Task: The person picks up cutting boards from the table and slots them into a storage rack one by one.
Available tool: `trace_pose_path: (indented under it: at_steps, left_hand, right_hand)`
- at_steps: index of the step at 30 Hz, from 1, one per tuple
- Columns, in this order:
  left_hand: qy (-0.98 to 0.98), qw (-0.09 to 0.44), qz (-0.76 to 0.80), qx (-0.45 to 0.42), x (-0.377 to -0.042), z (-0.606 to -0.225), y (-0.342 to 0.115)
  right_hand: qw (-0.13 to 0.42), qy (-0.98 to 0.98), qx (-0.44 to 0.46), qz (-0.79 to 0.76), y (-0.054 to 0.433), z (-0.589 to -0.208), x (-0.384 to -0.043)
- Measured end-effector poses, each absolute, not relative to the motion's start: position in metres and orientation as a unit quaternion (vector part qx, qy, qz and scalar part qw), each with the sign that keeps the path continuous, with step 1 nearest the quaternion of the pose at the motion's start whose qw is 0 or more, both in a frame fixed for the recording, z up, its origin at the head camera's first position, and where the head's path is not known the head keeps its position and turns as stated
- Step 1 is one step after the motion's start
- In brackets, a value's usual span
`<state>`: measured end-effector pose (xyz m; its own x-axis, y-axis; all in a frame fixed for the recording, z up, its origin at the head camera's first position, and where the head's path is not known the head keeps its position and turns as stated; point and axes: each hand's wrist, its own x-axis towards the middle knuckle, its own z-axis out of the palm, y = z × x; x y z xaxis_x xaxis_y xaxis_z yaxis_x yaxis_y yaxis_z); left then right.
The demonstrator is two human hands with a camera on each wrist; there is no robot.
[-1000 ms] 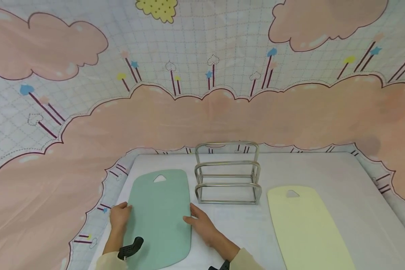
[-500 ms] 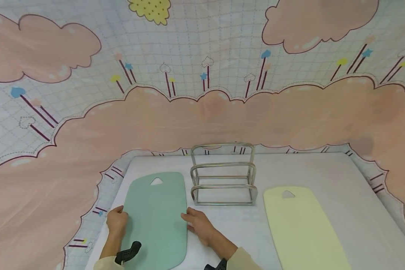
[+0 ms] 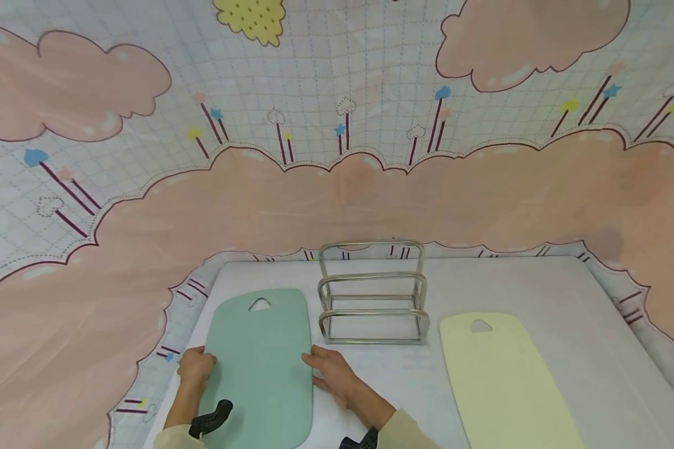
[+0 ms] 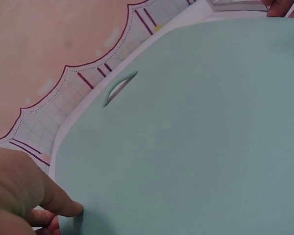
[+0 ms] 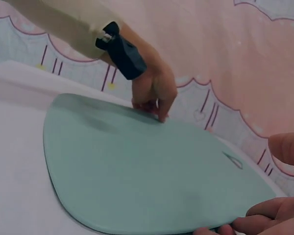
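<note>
A pale green cutting board (image 3: 258,368) with a small handle hole lies between my two hands on the left of the white table. My left hand (image 3: 195,368) pinches its left edge; in the left wrist view the thumb (image 4: 63,203) presses on the top face, with fingers curled below. At the right edge is my right hand (image 3: 337,377). The right wrist view has its fingers (image 5: 264,218) touching the rim and partly under it, while the thumb (image 5: 286,147) stands apart above. A yellow cutting board (image 3: 505,380) lies farther right.
A metal wire rack (image 3: 373,312) with several upright loops stands at the back middle of the white table (image 3: 567,299), between the two boards. A patterned cloth (image 3: 337,199) hangs behind and beside the table. Black camera mounts (image 3: 210,419) sit on both wrists.
The right thumb and fingers have shifted slightly along the green board's edge. The handle hole looks narrower, as if the board tilts a little. The view has shifted slightly; rack and yellow board stay put.
</note>
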<state>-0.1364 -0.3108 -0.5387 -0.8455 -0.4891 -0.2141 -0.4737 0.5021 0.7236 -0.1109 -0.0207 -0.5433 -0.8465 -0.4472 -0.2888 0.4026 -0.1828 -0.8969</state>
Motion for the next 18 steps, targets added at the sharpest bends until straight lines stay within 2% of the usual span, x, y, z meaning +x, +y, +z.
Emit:
trace_pose_path:
  at_steps: [10, 18]
  left_hand:
    - [-0.845, 0.013, -0.471, 0.254, -0.134, -0.542, -0.316]
    - [-0.841, 0.07, -0.459, 0.277, -0.124, -0.539, -0.315]
  right_hand:
    - [0.293, 0.594, -0.032, -0.748, -0.017, -0.542, -0.113]
    - [0.294, 0.536, -0.022, -0.791, -0.011, -0.545, -0.113]
